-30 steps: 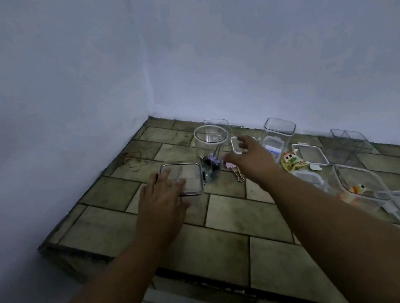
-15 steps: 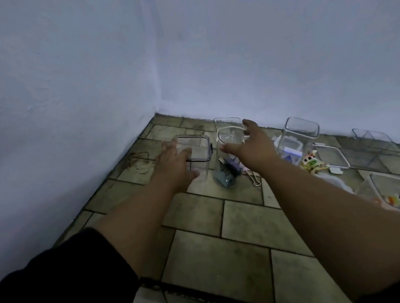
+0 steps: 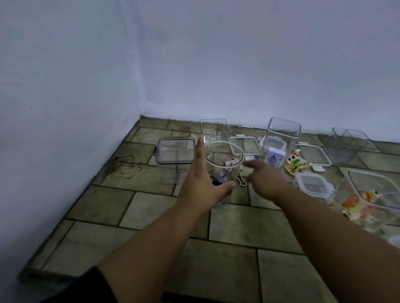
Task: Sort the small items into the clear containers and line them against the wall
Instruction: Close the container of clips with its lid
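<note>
Fingers spread, left hand has left the lidded container (right hand loose, blurred).

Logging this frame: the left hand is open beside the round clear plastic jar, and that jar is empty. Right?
Not quite. The head view shows the left hand open beside the round clear plastic jar, but the jar is not empty: small purple clips lie at its bottom.

A plain room corner at home: bare bluish walls meeting a worn tiled floor
</note>
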